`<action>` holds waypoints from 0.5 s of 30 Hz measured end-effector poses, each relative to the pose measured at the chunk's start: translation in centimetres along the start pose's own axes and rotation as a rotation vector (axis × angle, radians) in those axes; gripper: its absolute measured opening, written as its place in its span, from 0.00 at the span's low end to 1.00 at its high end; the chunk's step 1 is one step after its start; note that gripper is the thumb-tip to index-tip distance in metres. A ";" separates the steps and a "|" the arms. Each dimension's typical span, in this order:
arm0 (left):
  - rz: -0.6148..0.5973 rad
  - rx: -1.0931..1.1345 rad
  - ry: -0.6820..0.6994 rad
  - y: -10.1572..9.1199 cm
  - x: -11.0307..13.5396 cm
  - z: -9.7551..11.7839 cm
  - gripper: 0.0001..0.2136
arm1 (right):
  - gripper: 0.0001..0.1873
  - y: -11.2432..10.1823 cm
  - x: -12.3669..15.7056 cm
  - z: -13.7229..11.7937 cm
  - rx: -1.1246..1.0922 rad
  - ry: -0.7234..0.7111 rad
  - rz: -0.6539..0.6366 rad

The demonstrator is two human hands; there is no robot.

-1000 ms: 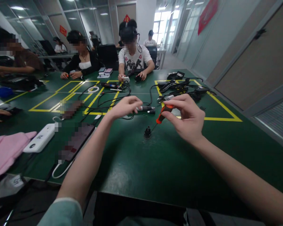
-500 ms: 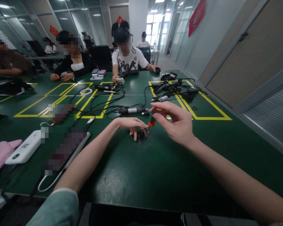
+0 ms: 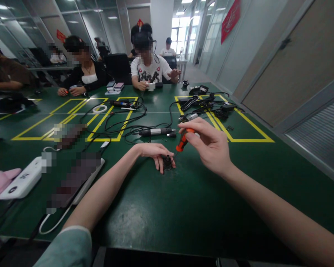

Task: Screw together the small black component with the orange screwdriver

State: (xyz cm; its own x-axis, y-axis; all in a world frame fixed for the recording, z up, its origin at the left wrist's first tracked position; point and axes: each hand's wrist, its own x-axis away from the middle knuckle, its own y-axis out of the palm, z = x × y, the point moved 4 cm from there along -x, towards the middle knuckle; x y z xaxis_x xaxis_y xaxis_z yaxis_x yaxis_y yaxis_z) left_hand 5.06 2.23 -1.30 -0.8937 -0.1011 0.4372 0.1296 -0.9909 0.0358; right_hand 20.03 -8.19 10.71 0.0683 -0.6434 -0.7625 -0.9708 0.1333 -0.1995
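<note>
In my right hand point(image 3: 208, 146) is a small screwdriver point(image 3: 182, 141) with an orange and black handle, gripped between thumb and fingers. Its thin shaft slants down to the left, toward a small dark round part point(image 3: 167, 162) standing on the green table. Around that part curve the fingers of my left hand point(image 3: 157, 154), holding it steady against the tabletop. Whether the screwdriver's tip touches the part is too small to tell.
Beyond my hands lies a pen-shaped electric tool point(image 3: 156, 132) with black cables. Dark gear point(image 3: 195, 104) is heaped at the back right. A white power bank point(image 3: 23, 178) and a dark phone-like slab point(image 3: 75, 180) lie left. A co-worker point(image 3: 150, 70) sits opposite.
The screwdriver has tilted a little more upright, and its shaft now shows. My left fingers have shifted slightly down around the part. The co-worker opposite has let go of a black object.
</note>
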 end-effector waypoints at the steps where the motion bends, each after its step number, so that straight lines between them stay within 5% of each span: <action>1: 0.000 -0.001 -0.006 0.0 0.0 0.0 0.27 | 0.10 0.0 0.0 0.0 -0.015 0.006 -0.007; 7: 0.003 0.009 -0.027 0.1 0.0 0.1 0.28 | 0.13 0.7 0.4 0.6 -0.214 0.114 -0.008; 15: -0.007 0.018 -0.018 0.3 0.0 0.2 0.29 | 0.12 0.2 0.2 0.0 -0.062 0.109 -0.004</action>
State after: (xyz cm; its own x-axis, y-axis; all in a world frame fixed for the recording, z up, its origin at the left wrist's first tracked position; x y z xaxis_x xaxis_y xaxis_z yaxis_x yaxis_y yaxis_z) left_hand 5.16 1.95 -1.09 -0.8866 -0.0921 0.4532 0.1308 -0.9899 0.0547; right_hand 19.84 -8.24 10.54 0.0501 -0.7221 -0.6900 -0.9832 0.0858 -0.1612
